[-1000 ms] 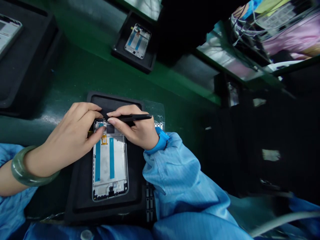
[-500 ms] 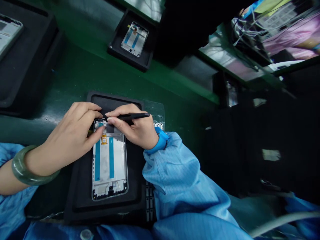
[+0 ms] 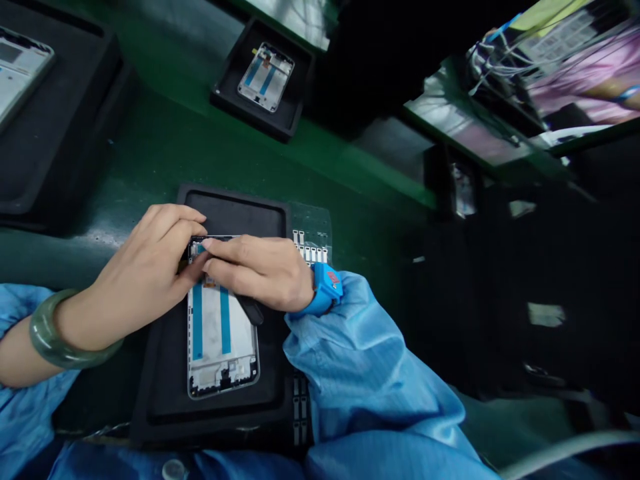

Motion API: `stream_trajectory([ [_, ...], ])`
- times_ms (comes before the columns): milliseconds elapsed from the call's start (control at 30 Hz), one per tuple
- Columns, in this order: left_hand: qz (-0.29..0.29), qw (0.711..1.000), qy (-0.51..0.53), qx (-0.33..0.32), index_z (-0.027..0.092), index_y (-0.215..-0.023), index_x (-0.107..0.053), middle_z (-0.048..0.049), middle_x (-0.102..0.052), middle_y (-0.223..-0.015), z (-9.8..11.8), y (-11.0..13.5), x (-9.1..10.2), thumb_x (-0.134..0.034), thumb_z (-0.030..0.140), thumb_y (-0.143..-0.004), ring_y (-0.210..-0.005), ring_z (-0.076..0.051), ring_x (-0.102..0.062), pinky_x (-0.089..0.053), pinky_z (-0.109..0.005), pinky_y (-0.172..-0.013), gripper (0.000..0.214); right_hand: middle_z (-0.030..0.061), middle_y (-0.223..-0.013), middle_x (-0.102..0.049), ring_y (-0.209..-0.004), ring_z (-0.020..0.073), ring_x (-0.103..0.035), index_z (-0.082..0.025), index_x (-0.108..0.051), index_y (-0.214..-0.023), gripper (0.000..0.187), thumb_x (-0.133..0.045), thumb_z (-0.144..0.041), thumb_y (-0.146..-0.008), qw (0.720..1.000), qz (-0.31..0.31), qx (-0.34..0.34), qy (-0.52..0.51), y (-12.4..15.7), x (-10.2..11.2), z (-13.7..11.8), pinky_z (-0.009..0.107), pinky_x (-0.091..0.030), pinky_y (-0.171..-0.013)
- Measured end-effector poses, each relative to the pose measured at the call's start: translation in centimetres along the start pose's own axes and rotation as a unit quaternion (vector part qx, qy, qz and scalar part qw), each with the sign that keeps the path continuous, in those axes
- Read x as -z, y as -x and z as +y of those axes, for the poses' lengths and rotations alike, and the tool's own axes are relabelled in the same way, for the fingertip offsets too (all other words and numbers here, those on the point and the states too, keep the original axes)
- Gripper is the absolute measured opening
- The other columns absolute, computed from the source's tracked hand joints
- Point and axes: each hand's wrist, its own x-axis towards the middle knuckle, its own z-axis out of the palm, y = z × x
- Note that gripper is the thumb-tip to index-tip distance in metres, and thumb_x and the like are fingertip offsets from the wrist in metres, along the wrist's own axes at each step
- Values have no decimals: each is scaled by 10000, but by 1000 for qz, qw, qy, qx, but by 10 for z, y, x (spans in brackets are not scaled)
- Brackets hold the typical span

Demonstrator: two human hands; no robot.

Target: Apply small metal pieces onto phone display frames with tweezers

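The phone frame (image 3: 212, 333) lay on the near tray (image 3: 245, 215), blue strips (image 3: 225, 320) applied; I judged far-corner work unfinished. Left hand (image 3: 150, 263): at that corner, grip unclear. Right hand (image 3: 270, 272): alongside, clasping a black tool (image 3: 254, 313).

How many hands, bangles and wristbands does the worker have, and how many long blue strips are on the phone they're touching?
Left hand and right hand: 2
Green bangle: 1
Blue wristband: 1
Long blue strips on phone: 2
Total: 6
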Motion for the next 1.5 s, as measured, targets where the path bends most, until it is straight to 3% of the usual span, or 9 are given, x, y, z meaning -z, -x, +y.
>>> stream_trajectory([
  [167,15,1000,-1,9,150,-1030,-567,-179,-570,-1216,-1,3,-3,-493,265,-930,-1181,-344,-537,-487,-533,-974,170,105,-1146,-729,-970,153,-725,-145,-637,-1078,138,-531,-172,-994,1000,-1,27,-7,2,0,1,248,-622,-787],
  [267,28,999,-20,23,137,-1031,-583,-198,-547,-1246,-1,3,-5,-537,305,-921,-1289,-401,-460,-429,-589,-1041,206,90,-1160,-725,-1067,163,-709,-161,-627,-1097,136,-549,-172,-986,984,52,-98,-137,-2,-1,1,275,-616,-878],
  [400,26,999,-24,24,118,-1062,-595,-198,-543,-1243,-1,3,-5,-535,332,-939,-1305,-405,-450,-413,-598,-1061,254,25,-1012,-732,-981,170,-734,-221,-588,-1093,173,-633,-304,-948,901,166,-309,-253,-9,-6,4,328,-622,-879],
  [500,22,999,-23,24,130,-1063,-592,-182,-550,-1236,-1,3,-5,-536,345,-942,-1306,-397,-452,-416,-599,-1061,253,16,-976,-711,-905,163,-740,-227,-541,-1129,247,-625,-367,-944,859,146,-371,-320,-11,-11,8,311,-636,-781],
  [600,21,999,-20,22,130,-1064,-587,-179,-553,-1238,-2,3,-4,-535,342,-945,-1308,-394,-450,-421,-593,-1060,248,11,-954,-695,-860,154,-732,-229,-533,-1127,293,-649,-401,-920,845,114,-393,-344,-9,-14,9,283,-633,-715],
  [833,17,1000,-18,18,118,-1074,-592,-179,-562,-1210,-2,2,-3,-533,346,-947,-1302,-394,-449,-419,-590,-1064,268,16,-966,-678,-875,133,-720,-214,-552,-1093,233,-619,-370,-934,858,86,-394,-320,-12,-13,5,231,-614,-700],
  [1067,14,1000,-18,14,122,-1074,-591,-178,-564,-1219,-3,3,-3,-539,333,-941,-1309,-391,-445,-419,-592,-1066,255,6,-975,-693,-819,101,-703,-193,-589,-1039,107,-593,-250,-948,921,99,-315,-205,-17,-13,1,211,-599,-710],
  [1300,13,1000,-11,22,136,-1068,-583,-190,-564,-1227,-4,3,-3,-544,347,-934,-1323,-400,-438,-418,-598,-1067,253,9,-918,-688,-792,116,-708,-195,-583,-1058,151,-595,-296,-947,903,103,-347,-231,-12,-13,3,218,-595,-671],
  [1500,14,1000,-11,23,164,-1072,-569,-170,-565,-1230,-4,3,-3,-534,348,-938,-1321,-388,-440,-421,-602,-1063,230,18,-941,-694,-771,115,-702,-199,-601,-1044,147,-590,-303,-941,909,80,-350,-211,-14,-13,3,219,-595,-645],
])
